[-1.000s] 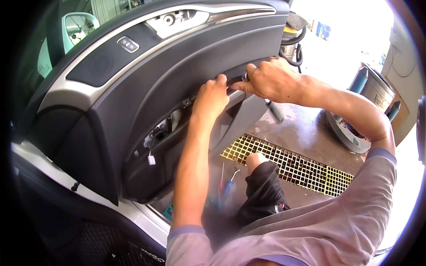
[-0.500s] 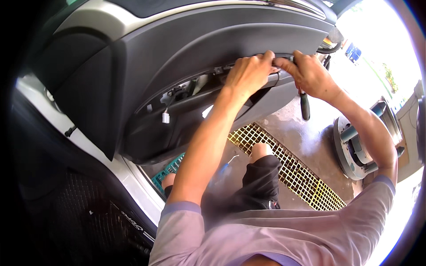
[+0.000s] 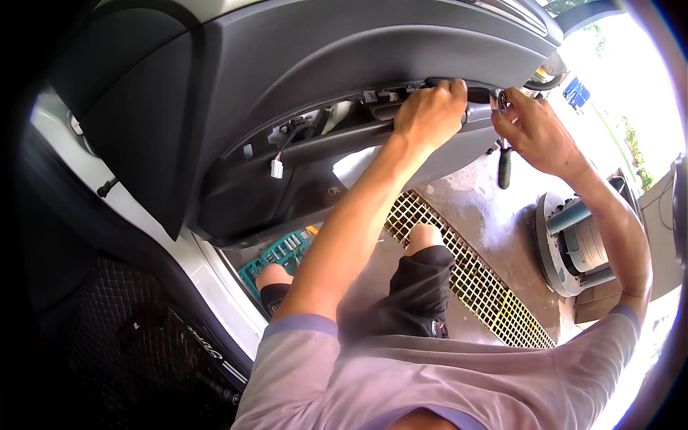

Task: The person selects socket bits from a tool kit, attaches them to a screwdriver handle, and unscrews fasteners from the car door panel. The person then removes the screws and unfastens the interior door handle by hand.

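A dark grey car door panel [image 3: 301, 72] fills the upper part of the head view. Along its armrest runs an opening [image 3: 326, 118] with brackets inside, and a white connector [image 3: 276, 168] dangles from it on a short wire. My left hand [image 3: 432, 115] is closed over the black trim piece [image 3: 479, 95] at the right end of the armrest. Just right of it, my right hand [image 3: 537, 136] holds a ratchet [image 3: 504, 168] between thumb and fingers. Its metal head shows above my thumb and its dark handle hangs down. The left fingertips are partly hidden.
A teal socket case [image 3: 287, 247] lies open on the floor below the door, beside my knee. A yellowish floor grate [image 3: 473, 269] crosses the floor. At right stands a round drum-like reel [image 3: 566, 244]. The white door sill [image 3: 172, 251] runs along the left.
My hands have come apart, the right one shifting right with the ratchet, whose head now shows. The view has shifted a little, uncovering more of the socket case.
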The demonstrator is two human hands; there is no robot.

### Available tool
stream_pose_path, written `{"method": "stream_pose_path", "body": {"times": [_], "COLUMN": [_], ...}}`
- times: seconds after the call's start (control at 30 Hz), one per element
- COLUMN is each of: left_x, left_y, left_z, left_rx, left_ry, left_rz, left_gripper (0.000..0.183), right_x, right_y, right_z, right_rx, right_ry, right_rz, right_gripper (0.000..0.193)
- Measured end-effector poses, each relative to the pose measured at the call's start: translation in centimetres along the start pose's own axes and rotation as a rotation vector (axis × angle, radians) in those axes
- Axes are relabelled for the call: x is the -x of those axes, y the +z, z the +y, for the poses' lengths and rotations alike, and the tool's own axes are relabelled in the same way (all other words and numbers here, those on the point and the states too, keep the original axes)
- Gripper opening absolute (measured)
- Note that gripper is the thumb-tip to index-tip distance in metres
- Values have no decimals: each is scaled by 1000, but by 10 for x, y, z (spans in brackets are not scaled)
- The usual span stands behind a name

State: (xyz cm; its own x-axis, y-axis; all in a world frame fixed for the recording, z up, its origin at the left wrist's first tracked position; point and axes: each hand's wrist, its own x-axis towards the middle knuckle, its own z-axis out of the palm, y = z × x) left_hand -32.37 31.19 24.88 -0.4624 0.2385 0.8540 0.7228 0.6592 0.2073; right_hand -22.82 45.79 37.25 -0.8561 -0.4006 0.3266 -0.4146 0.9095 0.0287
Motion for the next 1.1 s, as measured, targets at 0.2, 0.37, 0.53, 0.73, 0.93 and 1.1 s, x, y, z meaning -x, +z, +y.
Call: {"method": "stream_pose_path", "body": {"times": [0.2, 0.37, 0.53, 0.73, 0.93, 1.1], "left_x": [1, -7, -5, -6, -6, -9], "left_y": [-2, -3, -5, -13, -9, -8], "left_z": [1, 9, 2, 9, 3, 7], "left_rx": [67, 83, 149, 119, 175, 174], "left_ry": [-104, -158, -157, -203, -212, -242], "left_rz": [-95, -146, -119, -208, -143, -148], "left_gripper": [21, 20, 22, 23, 21, 19], "right_x": [-6, -28, -26, -10, -22, -12], "right_y": [-1, -13, -10, 6, -5, 10], "right_z": [-14, 29, 20, 16, -2, 21], "right_rx": [54, 726, 386, 447, 342, 564], "right_ry": [78, -748, -349, -338, -296, -438], "right_rz": [-28, 271, 22, 131, 163, 202], "right_gripper": [31, 26, 27, 33, 28, 24]}}
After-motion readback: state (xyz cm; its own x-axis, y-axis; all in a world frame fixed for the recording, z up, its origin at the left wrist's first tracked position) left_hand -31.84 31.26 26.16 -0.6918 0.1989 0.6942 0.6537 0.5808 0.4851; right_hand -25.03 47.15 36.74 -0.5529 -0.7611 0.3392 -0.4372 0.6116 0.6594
